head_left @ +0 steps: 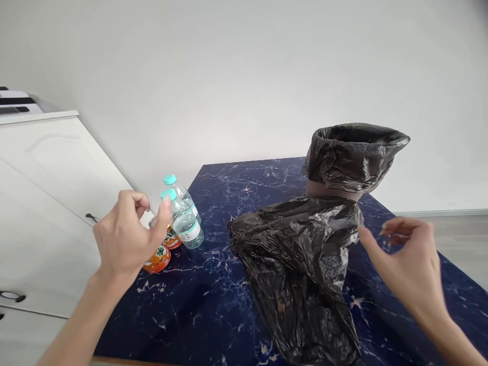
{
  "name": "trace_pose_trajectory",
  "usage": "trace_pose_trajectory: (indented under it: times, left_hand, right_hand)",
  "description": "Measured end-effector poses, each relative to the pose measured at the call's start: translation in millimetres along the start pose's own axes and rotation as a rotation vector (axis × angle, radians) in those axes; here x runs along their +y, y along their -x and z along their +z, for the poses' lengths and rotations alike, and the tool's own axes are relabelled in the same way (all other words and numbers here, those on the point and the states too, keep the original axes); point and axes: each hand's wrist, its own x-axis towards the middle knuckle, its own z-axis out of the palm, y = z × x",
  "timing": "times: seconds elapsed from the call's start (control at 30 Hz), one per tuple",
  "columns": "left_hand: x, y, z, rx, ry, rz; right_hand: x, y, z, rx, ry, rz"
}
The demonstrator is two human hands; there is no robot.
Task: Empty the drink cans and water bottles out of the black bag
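Observation:
A black plastic bag (297,264) lies spread and crumpled on the blue marbled tabletop. My right hand (415,269) is at its right edge, the thumb tip beside or touching the plastic; I cannot tell which. A gap shows between that thumb and the bent fingers. On the other side, my left hand (125,229) hovers with fingers curled and thumb apart, holding nothing. It partly hides two orange cans (158,260). Just beyond them stand two clear water bottles (189,229) with turquoise caps. Behind the loose bag, a bin (330,191) stands with a black liner (351,162) folded over its rim.
The dark blue marbled table (213,295) stands near a pale wall (244,76). To the left is a white cabinet (49,213) with dark handles, and a black-and-white object (19,103) rests on top of it. Beyond the table's right edge the floor (461,239) shows.

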Motion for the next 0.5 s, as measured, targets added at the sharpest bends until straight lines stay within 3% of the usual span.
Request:
trace_pose_trajectory:
  times: [0.07, 0.13, 0.3, 0.43, 0.5]
  left_hand:
    - [13.1, 12.2, -2.3, 0.111, 0.160, 0.220]
    - [33.9, 24.7, -2.8, 0.061, 0.342, 0.389]
    - [88.6, 51.1, 11.5, -0.359, 0.658, 0.552]
    - [113.3, 61.9, 32.5, -0.602, 0.747, 0.546]
    - [121.3, 63.4, 41.1, -0.701, 0.776, 0.532]
  right_hand:
    - [-2.3, 33.1, -15.4, -0.308, 0.235, -0.259]
    - [2.0, 64.6, -21.3, -0.492, 0.342, -0.429]
    - [9.1, 108.0, -14.3, -0.568, 0.365, -0.753]
    - [-11.9, 116.7, -20.3, -0.652, 0.327, -0.808]
    - [-28.1, 120.0, -30.8, -0.805, 0.297, -0.787]
